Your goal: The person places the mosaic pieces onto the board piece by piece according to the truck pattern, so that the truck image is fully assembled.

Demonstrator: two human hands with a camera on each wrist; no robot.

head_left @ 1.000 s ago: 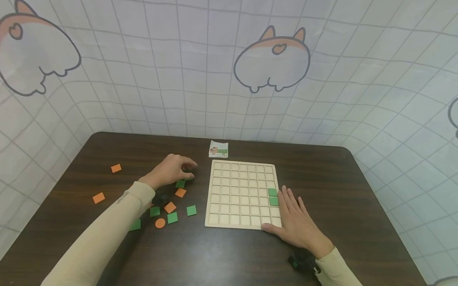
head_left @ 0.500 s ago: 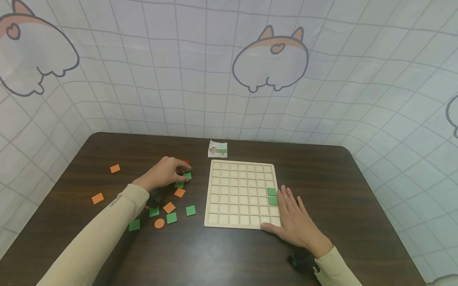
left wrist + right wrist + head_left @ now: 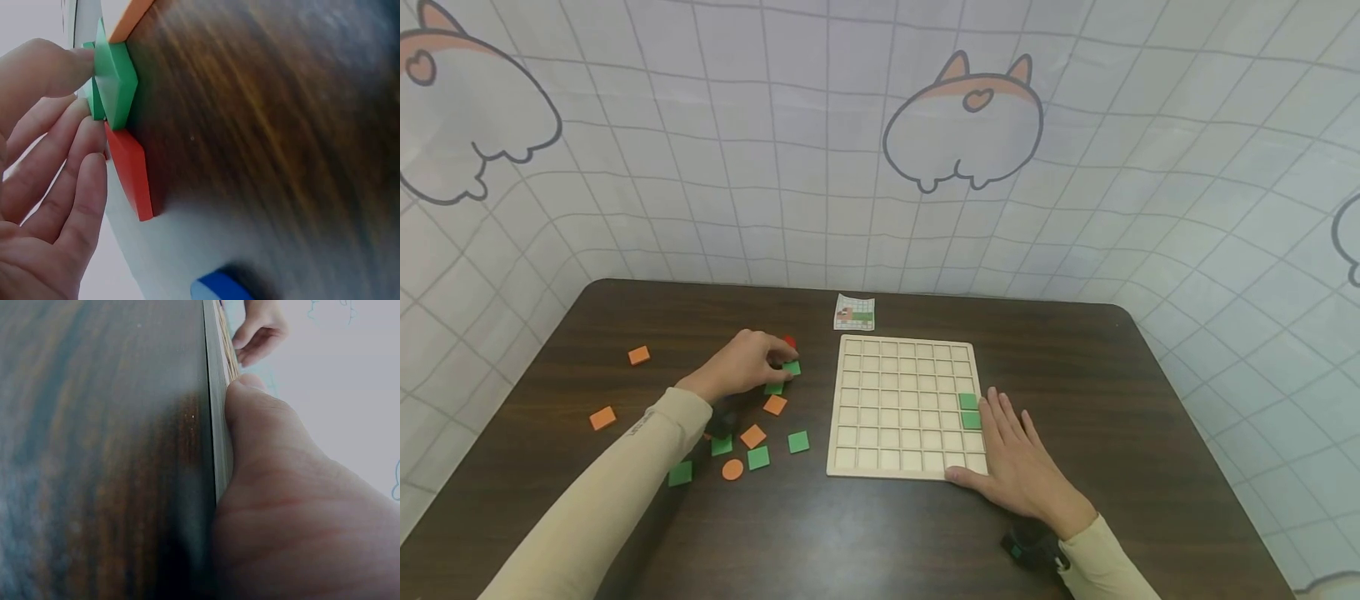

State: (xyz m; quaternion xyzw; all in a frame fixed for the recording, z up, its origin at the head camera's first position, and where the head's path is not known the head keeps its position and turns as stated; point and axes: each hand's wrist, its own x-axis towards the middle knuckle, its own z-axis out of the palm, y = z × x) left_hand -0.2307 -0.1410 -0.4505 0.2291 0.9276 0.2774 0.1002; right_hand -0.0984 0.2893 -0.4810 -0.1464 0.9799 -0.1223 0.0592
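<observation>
My left hand (image 3: 741, 364) is over the tiles on the left, thumb and fingers curled at a green square tile (image 3: 792, 367). In the left wrist view the fingertips are at the edges of this tile, behind a nearer green tile (image 3: 115, 84). A red tile (image 3: 131, 172) lies beside them. My right hand (image 3: 1024, 467) rests with straight fingers along the right edge of the pale gridded board (image 3: 891, 408); its thumb lies at the front edge. Two green tiles (image 3: 970, 411) sit in the board's right-hand cells, one behind the other.
Several orange and green tiles (image 3: 753, 436) lie loose left of the board, with an orange disc (image 3: 732, 470) among them. A small printed pattern card (image 3: 854, 313) lies behind the board. A blue piece (image 3: 219, 287) shows in the left wrist view. A patterned curtain (image 3: 820, 208) hangs behind the dark table.
My left hand has drawn back slightly left and closed in on the green tile, uncovering it and a red piece behind. My right hand has stayed on the board.
</observation>
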